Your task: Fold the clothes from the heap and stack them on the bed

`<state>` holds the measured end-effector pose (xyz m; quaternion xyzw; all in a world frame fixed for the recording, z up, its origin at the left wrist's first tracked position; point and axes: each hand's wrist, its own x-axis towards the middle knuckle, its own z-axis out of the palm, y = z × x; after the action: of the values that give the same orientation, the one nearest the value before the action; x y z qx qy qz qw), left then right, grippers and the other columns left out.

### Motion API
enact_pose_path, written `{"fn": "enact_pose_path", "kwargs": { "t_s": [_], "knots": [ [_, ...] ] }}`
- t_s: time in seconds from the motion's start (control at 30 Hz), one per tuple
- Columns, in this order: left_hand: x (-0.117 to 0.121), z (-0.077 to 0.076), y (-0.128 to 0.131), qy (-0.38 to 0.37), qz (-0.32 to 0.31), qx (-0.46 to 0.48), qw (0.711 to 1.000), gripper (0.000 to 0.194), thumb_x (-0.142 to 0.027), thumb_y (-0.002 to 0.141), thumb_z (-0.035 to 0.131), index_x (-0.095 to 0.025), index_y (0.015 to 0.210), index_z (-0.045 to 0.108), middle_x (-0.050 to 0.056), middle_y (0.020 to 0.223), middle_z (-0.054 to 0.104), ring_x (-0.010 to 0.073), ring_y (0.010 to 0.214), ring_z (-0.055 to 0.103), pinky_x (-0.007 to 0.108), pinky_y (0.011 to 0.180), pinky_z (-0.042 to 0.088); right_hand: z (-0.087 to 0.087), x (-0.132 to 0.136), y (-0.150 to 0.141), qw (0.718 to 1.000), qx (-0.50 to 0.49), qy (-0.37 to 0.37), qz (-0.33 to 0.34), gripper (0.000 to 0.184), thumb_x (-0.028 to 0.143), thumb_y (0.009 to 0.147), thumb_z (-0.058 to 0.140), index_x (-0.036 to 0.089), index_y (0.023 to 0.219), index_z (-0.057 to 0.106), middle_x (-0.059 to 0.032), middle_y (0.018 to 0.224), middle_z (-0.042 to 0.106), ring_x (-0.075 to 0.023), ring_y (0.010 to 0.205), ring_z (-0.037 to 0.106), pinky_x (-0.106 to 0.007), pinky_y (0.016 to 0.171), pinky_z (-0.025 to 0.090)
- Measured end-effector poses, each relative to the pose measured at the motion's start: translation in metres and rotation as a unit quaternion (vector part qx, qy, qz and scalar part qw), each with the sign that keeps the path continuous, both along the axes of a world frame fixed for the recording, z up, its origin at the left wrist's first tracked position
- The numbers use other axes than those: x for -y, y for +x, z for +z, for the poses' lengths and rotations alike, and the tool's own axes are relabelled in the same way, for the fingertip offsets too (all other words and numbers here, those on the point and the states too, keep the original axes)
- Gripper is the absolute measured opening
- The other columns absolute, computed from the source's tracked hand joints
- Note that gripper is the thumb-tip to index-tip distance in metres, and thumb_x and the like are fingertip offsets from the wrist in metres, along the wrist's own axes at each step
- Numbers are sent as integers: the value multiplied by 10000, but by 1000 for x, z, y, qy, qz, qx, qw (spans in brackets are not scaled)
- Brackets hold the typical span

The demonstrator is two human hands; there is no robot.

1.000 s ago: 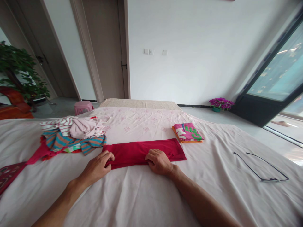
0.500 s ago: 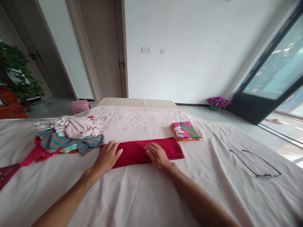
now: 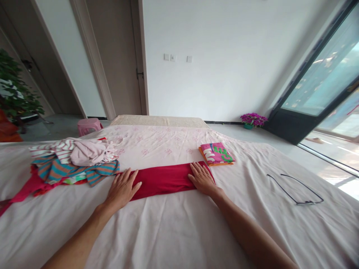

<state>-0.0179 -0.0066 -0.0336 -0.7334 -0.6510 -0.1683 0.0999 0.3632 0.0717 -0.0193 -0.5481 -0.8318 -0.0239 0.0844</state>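
A dark red garment (image 3: 165, 181), folded into a long flat strip, lies crosswise on the pale pink bedsheet (image 3: 168, 231). My left hand (image 3: 122, 188) rests flat on its left end, fingers stretched out and thumb apart. Over the right end lies my right hand (image 3: 202, 179), palm down with fingers spread. Just beyond that end sits a folded pink and orange garment (image 3: 217, 154) with white and green print. Left of my left hand is a loose heap of clothes, with a blue and orange striped garment (image 3: 73, 170) and a pale pink one (image 3: 89, 151) on top.
Eyeglasses (image 3: 305, 201) lie with temples unfolded on the right of the sheet. Past the bed stand a pink plastic stool (image 3: 89, 126), a pot of purple flowers (image 3: 253, 120) and a leafy plant (image 3: 17, 87). A glass door (image 3: 314, 82) is at the right.
My right hand has slid right along the red garment to its right end, its fingers now more spread. My left hand stays on the left end. The view has shifted slightly.
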Motion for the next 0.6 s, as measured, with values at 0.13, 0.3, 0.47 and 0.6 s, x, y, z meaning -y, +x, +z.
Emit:
{"fn": "enact_pose_path", "kwargs": {
  "t_s": [0.13,0.3,0.47,0.6],
  "knots": [
    [2,-1,1,3,3,-5,1000,547,-462,904,465,-187,1375,499,171,1430,494,318,1314,461,516,1090,322,2,-4,20,998,4,-9,-61,608,467,974,350,185,1510,296,-90,1570,269,-257,1447,206,-443,1162,144],
    [6,3,6,32,5,2,999,504,-411,902,486,-166,1340,536,185,1421,501,342,1318,452,555,1101,300,7,-4,34,989,-40,-22,-138,554,422,972,341,157,1457,383,-123,1497,396,-259,1351,372,-401,1093,264],
    [12,26,34,55,-70,22,996,483,-363,937,444,-146,1363,514,168,1464,457,319,1388,364,529,1136,285,19,-5,38,983,-41,-22,-177,563,404,921,462,154,1424,414,-171,1350,522,-305,1262,446,-391,959,376],
    [9,44,67,29,-181,50,982,521,-392,964,398,-215,1455,396,107,1525,385,262,1425,310,476,1153,297,29,-10,37,974,-44,-61,-212,585,444,875,527,156,1377,448,-196,1313,529,-325,1197,509,-396,886,416]
  ]
}}
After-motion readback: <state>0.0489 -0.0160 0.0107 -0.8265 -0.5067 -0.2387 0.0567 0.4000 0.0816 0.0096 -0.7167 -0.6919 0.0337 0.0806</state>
